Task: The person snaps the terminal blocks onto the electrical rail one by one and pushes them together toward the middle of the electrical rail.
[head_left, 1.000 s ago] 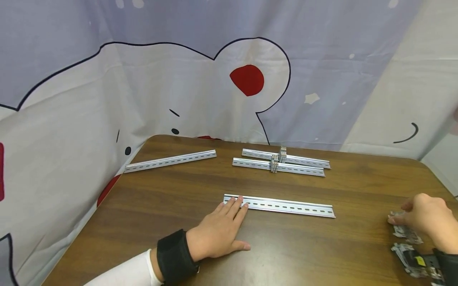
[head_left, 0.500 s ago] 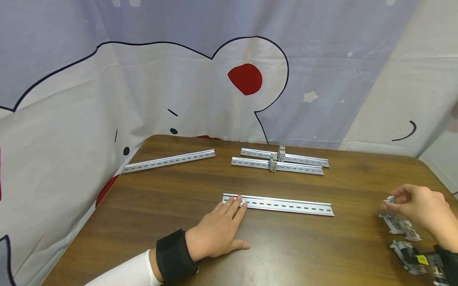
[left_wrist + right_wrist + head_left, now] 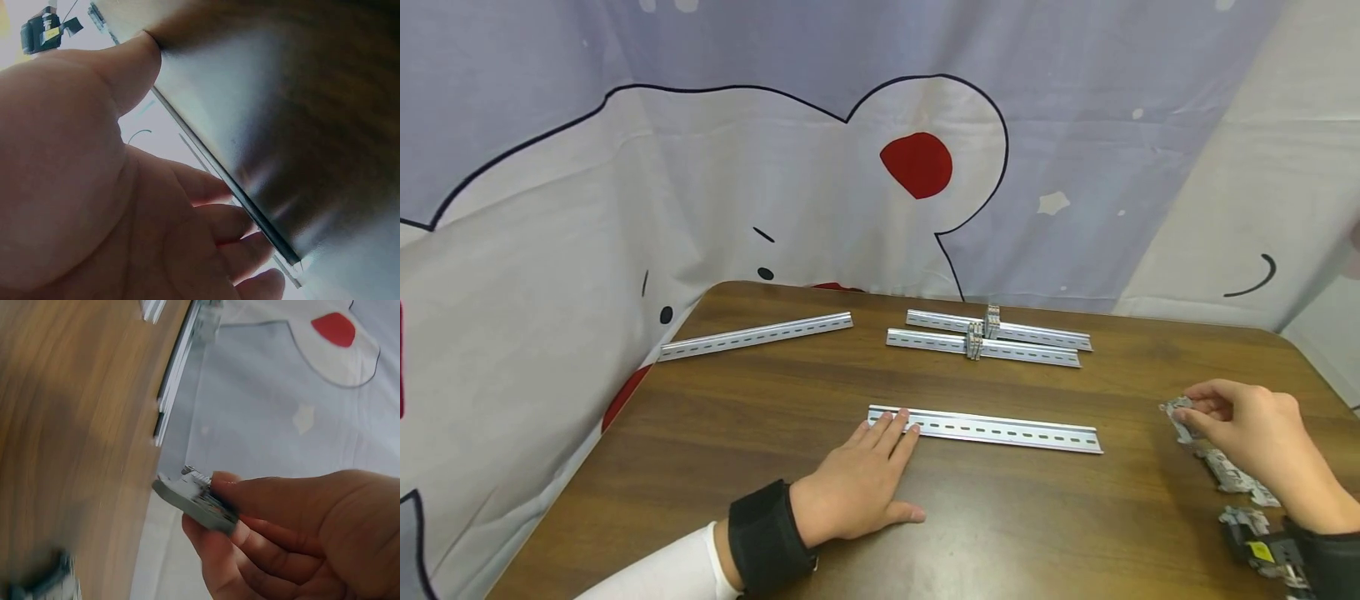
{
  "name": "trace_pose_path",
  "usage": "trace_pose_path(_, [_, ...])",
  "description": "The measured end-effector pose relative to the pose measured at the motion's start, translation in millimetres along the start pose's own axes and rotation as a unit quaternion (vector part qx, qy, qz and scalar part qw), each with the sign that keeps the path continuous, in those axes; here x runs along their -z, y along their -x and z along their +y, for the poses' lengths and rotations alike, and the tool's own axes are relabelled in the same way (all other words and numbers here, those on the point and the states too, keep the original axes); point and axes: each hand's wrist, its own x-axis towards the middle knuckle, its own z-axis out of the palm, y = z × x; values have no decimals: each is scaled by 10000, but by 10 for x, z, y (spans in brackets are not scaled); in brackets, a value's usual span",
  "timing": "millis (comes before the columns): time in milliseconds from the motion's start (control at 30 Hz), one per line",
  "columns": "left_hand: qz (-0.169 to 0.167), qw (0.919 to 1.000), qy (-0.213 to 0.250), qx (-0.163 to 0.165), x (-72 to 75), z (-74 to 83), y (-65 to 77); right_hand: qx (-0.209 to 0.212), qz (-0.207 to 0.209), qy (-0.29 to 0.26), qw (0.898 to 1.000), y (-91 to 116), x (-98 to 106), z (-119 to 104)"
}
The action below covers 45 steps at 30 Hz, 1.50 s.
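My left hand (image 3: pixel 859 485) lies flat with straight fingers, its fingertips resting on the left end of a slotted metal DIN rail (image 3: pixel 1000 432). In the left wrist view the fingers (image 3: pixel 240 253) reach to the rail's edge. At the right of the table my right hand (image 3: pixel 1255 425) pinches a small grey terminal block (image 3: pixel 1180 417) between thumb and fingers, above the tabletop. The right wrist view shows this terminal block (image 3: pixel 197 503) side on, thin and flat. Below that hand lie more grey terminal blocks (image 3: pixel 1231 473), partly hidden by the wrist.
Two DIN rails (image 3: pixel 1030 354) lie at the back, each with a small group of terminal blocks (image 3: pixel 974 342) clipped near its middle. Another bare rail (image 3: pixel 756 337) lies at the back left. A patterned cloth (image 3: pixel 775 183) hangs behind the wooden table (image 3: pixel 760 400).
My right hand has lifted a terminal block from the group at the right and moved left with it. The left hand has stayed on the rail.
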Motion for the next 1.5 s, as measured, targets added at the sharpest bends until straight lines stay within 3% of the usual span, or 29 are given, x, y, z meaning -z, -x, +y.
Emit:
trace_pose_path(300, [33, 9999, 3, -106, 0, -15, 5, 331, -38, -385, 9987, 13, -69, -326])
trace_pose_path(433, [35, 9999, 17, -140, -5, -15, 0, 548, -222, -569, 9966, 23, -164, -450])
trace_pose_path(700, [-16, 9999, -5, -141, -17, -10, -18, 575, -549, -625, 9949, 31, -316, -609])
trace_pose_path(800, [-16, 9999, 9, -146, -18, -7, -20, 662, -429, -482, 9957, 29, -350, -631])
trace_pose_path(1133, [-94, 9998, 78, -168, 11, -14, -12, 1220, 550, 5, 9910, 1, -486, -719])
trace_pose_path(1500, [-72, 9998, 31, -193, 10, -13, -19, 1440, 775, 13, 9865, -44, -537, -755])
